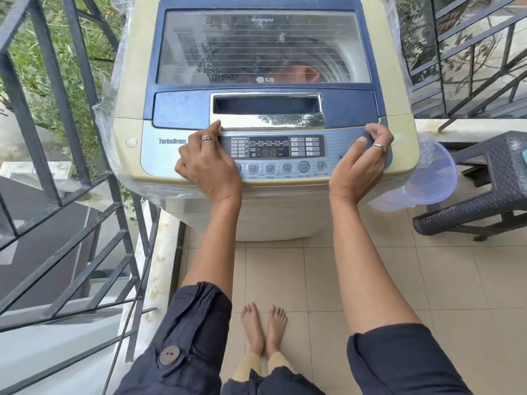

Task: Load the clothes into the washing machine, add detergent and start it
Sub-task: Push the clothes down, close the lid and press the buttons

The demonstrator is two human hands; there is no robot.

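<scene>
A cream and blue top-load washing machine (399,129) stands in front of me with its glass lid (262,47) closed. Through the glass I make out dark and reddish clothes (296,74) in the drum. The control panel (271,146) is lit, with red digits on its display. My left hand (208,163) rests on the left part of the panel, its index fingertip reaching the chrome lid handle (268,121). On the panel's right end lies my right hand (362,163), fingers bent, with the thumb on the blue area there. Neither hand holds anything that I can see.
Clear plastic film (108,89) wraps the machine's sides. A clear plastic tub (433,178) lies against a dark wicker stool (499,178) at the right. Black metal railing (57,109) runs close along the left. My bare feet (263,329) stand on beige floor tiles.
</scene>
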